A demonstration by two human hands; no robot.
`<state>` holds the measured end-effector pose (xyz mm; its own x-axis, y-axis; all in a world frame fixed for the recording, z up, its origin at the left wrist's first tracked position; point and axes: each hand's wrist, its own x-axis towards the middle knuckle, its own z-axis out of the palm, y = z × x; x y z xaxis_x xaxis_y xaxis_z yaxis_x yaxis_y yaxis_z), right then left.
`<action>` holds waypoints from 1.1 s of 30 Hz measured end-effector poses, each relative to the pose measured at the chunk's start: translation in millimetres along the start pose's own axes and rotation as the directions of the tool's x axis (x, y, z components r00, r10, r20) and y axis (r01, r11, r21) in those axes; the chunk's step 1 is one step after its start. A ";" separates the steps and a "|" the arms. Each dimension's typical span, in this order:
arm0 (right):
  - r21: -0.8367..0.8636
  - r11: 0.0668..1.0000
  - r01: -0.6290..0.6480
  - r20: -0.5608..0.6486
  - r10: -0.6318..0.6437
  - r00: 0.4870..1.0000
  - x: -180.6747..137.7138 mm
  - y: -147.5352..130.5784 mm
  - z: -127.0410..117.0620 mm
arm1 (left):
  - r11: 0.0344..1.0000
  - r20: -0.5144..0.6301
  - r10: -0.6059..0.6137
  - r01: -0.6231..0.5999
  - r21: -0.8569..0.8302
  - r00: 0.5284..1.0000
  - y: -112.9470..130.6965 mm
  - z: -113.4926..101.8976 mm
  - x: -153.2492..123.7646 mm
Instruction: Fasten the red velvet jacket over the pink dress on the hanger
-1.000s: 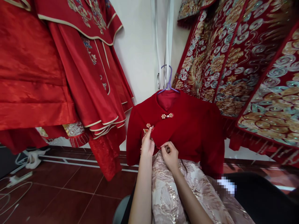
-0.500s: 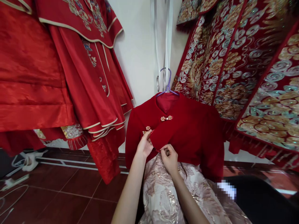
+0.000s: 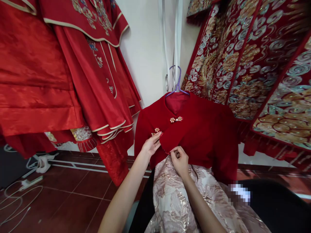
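A dark red velvet jacket (image 3: 204, 136) hangs in front of me from a purple hanger (image 3: 179, 84). A pearl flower clasp (image 3: 176, 119) joins it below the neckline. Lower down, one front panel overlaps at an angle, with a second flower ornament (image 3: 156, 129) beside its edge. The fingertips of my left hand (image 3: 153, 144) grip that panel's edge near this ornament. My right hand (image 3: 180, 159), fingers curled, pinches the panel's lower edge. Pale pink-and-gold brocade fabric (image 3: 170, 194) hangs below the jacket and passes under my right forearm.
Red garments (image 3: 92, 81) hang at the left, and heavily embroidered ones (image 3: 245, 71) at the right. White metal poles (image 3: 178, 35) stand behind the hanger. A black surface (image 3: 277, 204) lies at the lower right. Cables (image 3: 36, 194) and a pair of shoes (image 3: 43, 163) are on the tiled floor.
The whole view has shifted slightly, so the jacket appears a little further right and higher. Both hands stay at the same edge of the panel.
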<state>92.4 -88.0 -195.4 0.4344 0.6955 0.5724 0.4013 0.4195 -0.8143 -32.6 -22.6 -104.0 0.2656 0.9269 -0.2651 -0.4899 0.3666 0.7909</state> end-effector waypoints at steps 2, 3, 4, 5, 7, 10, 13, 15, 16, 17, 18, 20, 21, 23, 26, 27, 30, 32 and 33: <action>0.006 1.000 0.002 -0.001 -0.002 1.000 0.0 -1.2 0.0 | 0.998 -0.010 0.043 -0.043 0.038 0.999 1.2 1.2 -0.6; 0.009 1.000 0.003 -0.002 -0.003 1.000 0.1 -1.9 0.0 | 0.997 -0.018 0.054 -0.053 0.053 0.998 2.4 2.2 -0.3; 0.012 1.000 0.003 -0.002 -0.003 1.000 0.2 -2.7 0.1 | 0.996 -0.025 0.057 -0.055 0.066 0.998 4.1 3.1 0.4; 0.014 1.000 0.002 -0.004 -0.002 1.000 0.3 -3.4 0.2 | 0.996 -0.028 0.051 -0.049 0.078 0.998 6.5 3.8 1.3; 0.017 1.000 -0.001 -0.005 0.001 1.000 0.7 -4.2 0.3 | 0.993 -0.009 0.021 -0.020 0.116 1.000 13.3 4.5 2.5; 0.017 1.000 -0.002 -0.003 0.002 1.000 1.1 -4.2 0.4 | 0.981 0.037 -0.019 0.012 0.193 0.999 25.8 4.0 1.3; 0.016 1.000 0.002 -0.005 -0.001 1.000 1.1 -3.6 0.1 | 0.968 0.050 -0.031 0.018 0.249 0.998 35.1 4.2 -1.5; 0.014 1.000 0.001 -0.004 -0.001 1.000 1.0 -3.5 0.0 | 0.961 0.043 -0.032 0.019 0.276 0.999 37.3 5.0 -1.7; 0.013 1.000 0.001 -0.003 -0.001 1.000 1.0 -3.4 0.0 | 0.958 0.037 -0.031 0.019 0.285 0.999 37.2 5.4 -1.2; 0.013 1.000 0.001 -0.001 -0.001 1.000 1.0 -3.3 0.1 | 0.958 0.029 -0.031 0.021 0.287 0.999 36.4 5.7 -0.7; 0.012 1.000 0.001 0.001 -0.001 1.000 1.0 -3.1 0.2 | 0.960 0.020 -0.031 0.024 0.279 0.999 35.1 5.7 -0.3; 0.008 1.000 0.004 0.001 -0.004 1.000 1.1 -2.3 0.7 | 0.973 0.011 -0.031 0.028 0.229 0.999 31.7 5.5 -1.4; 0.004 1.000 0.007 0.000 -0.007 1.000 1.1 -1.7 1.0 | 0.979 0.007 -0.037 0.035 0.201 0.999 30.0 5.7 -3.2; -0.009 1.000 0.013 -0.008 -0.014 1.000 1.2 -0.6 1.5 | 0.981 0.011 -0.082 0.079 0.177 0.997 27.4 7.8 -8.9; -0.015 1.000 0.019 -0.012 -0.019 1.000 1.2 0.2 1.9 | 0.946 0.108 -0.173 0.134 0.296 0.979 26.6 18.1 -17.3; -0.010 1.000 0.016 -0.009 -0.016 1.000 1.2 0.1 1.8 | 0.925 0.166 -0.160 0.088 0.370 0.973 27.3 23.5 -18.4; 0.014 1.000 -0.001 -0.002 0.001 1.000 1.2 -1.0 1.5 | 0.754 0.366 0.155 -0.349 0.556 0.918 31.7 41.9 -14.2; 0.023 1.000 -0.010 -0.005 0.011 1.000 1.3 -1.9 1.3 | 0.439 0.509 0.414 -0.655 0.615 0.755 36.5 53.3 -8.1; 0.026 1.000 -0.013 -0.005 0.013 1.000 1.4 -2.3 1.2 | 0.254 0.579 0.477 -0.735 0.629 0.661 39.2 58.2 -5.4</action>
<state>91.1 -87.2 -192.9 0.4440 0.6980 0.5618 0.3743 0.4252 -0.8241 -4.9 -17.8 -39.5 0.4225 0.7411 0.5217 0.2027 -0.6383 0.7426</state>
